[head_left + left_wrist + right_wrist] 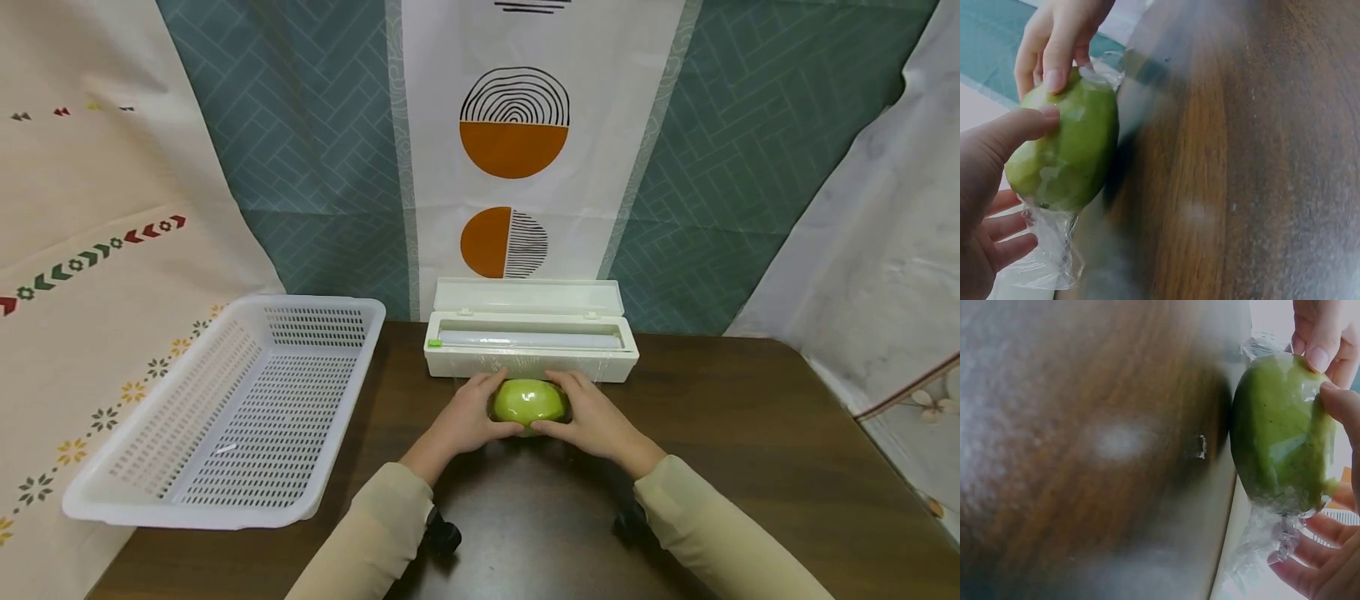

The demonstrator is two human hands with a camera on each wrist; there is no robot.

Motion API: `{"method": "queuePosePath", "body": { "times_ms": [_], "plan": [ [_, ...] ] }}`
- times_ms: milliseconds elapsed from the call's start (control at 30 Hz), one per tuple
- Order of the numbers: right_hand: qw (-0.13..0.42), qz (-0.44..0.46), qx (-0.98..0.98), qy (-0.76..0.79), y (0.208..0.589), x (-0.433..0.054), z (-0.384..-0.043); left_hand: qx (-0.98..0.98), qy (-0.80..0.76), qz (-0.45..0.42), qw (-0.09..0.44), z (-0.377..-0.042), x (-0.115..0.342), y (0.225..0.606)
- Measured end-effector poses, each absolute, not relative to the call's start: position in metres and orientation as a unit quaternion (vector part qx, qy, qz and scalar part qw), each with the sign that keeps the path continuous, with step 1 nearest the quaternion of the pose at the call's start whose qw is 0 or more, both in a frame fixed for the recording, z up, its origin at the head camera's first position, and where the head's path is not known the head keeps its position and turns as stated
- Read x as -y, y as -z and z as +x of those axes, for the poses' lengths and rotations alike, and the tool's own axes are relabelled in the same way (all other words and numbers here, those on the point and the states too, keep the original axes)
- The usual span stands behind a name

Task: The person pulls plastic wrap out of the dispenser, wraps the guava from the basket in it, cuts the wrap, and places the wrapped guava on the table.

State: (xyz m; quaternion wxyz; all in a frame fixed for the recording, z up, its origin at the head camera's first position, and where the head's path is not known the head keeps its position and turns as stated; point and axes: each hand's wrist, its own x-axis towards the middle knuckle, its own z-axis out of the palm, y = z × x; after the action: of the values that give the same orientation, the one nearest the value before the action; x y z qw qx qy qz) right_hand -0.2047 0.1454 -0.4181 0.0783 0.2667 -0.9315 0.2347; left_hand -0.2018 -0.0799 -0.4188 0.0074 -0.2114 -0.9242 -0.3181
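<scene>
A green fruit (528,402), rounded and glossy, sits on the table in front of a white cling film box (525,363). Clear cling film (1054,250) covers it, with gathered, twisted ends sticking out in both wrist views. My left hand (468,417) holds its left side, my right hand (592,417) its right side. Both thumbs lie on the near side, almost meeting, while the fingers reach round its far side and ends. In the right wrist view the fruit (1282,437) appears long and oval. The box's lid stands raised, showing a film roll (525,339) inside.
To the left stands a white perforated basket (300,508) with a small white piece (225,449) in it. Dark brown tabletop (735,450) extends to the right. Patterned cloths (322,142) hang behind and at both sides.
</scene>
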Motion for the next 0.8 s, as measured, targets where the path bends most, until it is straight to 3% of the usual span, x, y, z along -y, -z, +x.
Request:
{"method": "queuePosePath", "body": {
  "times_ms": [800],
  "plan": [
    [0.078,0.287,0.924,-0.241,0.409,-0.138,-0.210,0.916,0.351,-0.190,0.034,-0.200,0.098,0.419]
  ]
}}
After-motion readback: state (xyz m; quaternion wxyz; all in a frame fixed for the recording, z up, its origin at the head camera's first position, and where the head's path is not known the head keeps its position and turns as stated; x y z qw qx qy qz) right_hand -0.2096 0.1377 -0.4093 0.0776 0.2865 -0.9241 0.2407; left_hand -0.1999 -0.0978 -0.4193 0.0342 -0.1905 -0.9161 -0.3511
